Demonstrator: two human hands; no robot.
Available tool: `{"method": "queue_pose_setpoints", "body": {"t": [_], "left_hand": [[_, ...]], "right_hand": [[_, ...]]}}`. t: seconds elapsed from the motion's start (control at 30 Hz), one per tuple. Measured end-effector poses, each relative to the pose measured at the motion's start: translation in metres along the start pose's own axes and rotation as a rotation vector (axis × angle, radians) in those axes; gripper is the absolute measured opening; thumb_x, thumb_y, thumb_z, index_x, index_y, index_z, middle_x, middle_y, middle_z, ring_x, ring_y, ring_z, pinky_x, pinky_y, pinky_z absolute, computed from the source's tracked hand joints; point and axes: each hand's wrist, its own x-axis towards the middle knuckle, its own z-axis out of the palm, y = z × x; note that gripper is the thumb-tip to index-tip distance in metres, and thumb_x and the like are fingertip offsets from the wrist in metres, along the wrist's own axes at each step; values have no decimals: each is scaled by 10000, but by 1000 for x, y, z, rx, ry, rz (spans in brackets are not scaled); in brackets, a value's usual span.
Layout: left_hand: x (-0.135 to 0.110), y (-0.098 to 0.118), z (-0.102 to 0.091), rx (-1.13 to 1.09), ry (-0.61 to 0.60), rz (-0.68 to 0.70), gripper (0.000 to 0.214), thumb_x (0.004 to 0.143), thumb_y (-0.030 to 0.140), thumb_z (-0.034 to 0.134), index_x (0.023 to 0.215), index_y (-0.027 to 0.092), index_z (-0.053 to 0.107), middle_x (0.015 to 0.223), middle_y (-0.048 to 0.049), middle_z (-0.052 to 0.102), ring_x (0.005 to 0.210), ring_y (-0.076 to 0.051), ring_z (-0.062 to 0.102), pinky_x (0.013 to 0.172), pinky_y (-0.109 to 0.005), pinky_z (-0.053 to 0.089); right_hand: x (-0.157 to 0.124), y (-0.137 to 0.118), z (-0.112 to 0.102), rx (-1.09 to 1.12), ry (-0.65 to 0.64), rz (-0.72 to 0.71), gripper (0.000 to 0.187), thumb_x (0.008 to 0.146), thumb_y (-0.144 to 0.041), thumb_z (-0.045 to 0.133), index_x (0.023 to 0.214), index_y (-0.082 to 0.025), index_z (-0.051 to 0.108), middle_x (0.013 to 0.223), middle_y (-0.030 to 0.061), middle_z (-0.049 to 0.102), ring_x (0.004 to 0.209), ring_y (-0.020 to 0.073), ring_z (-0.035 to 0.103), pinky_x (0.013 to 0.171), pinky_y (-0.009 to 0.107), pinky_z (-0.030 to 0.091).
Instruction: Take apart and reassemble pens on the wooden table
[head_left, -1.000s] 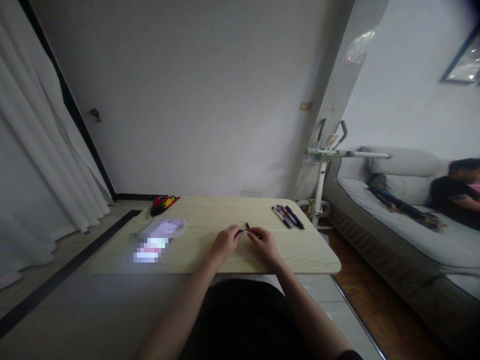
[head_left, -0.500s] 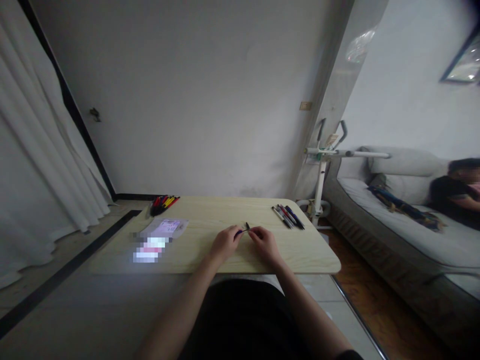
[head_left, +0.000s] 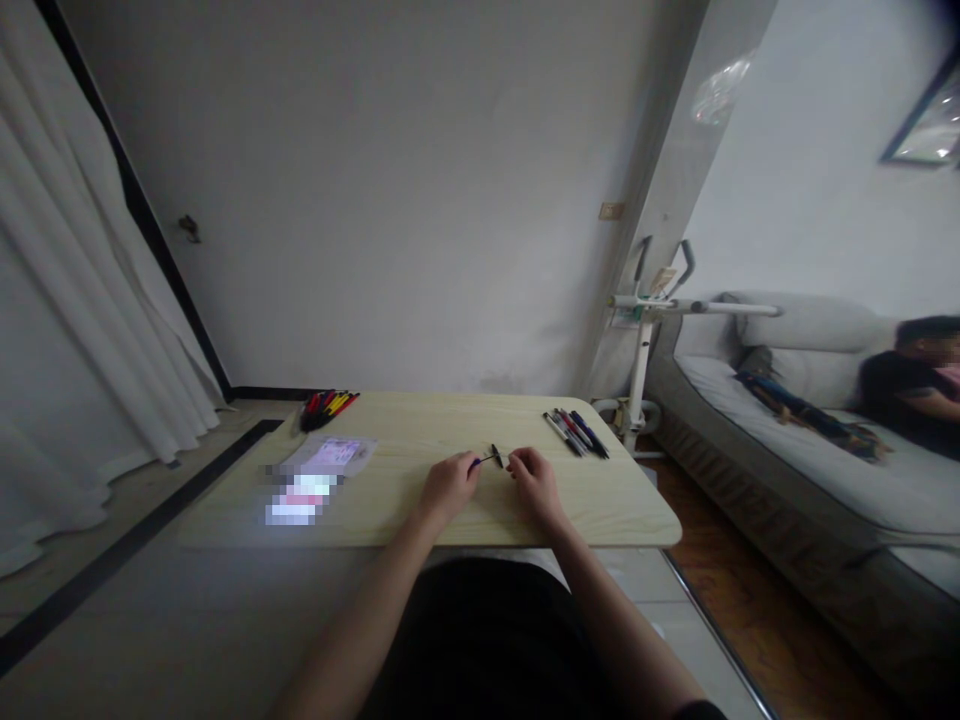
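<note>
Right hand (head_left: 535,485): shifted rightward since the earlier frame, baring more of the small dark piece (head_left: 496,456), landmark for this list. Left to right: red-and-yellow bundle (head_left: 330,406), far left of the landmark and beyond it; left hand (head_left: 451,485), just left, fingers closed on a slim dark stick (head_left: 482,461) pointing at the landmark, contact uncertain; Right hand, just right, fingertips curled close together, hold untellable; row of pens (head_left: 576,434), right and beyond. Handling, as judged: firm left pinch, stick steady, light right fingertips.
</note>
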Motion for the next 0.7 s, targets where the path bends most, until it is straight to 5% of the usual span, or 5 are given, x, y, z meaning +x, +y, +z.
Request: {"method": "queue_pose_setpoints", "body": {"t": [0.7], "left_hand": [[0,3,-4,74,-45,-42,228,846,304,379,892,216,583,864,-40,634,760,-149,568,655,-228,373]], "right_hand": [[-1,-2,-1,91,-4,28,191,719,-360,511,761,-178,552,666,20,576,618,151,533,562,261,414]]}}
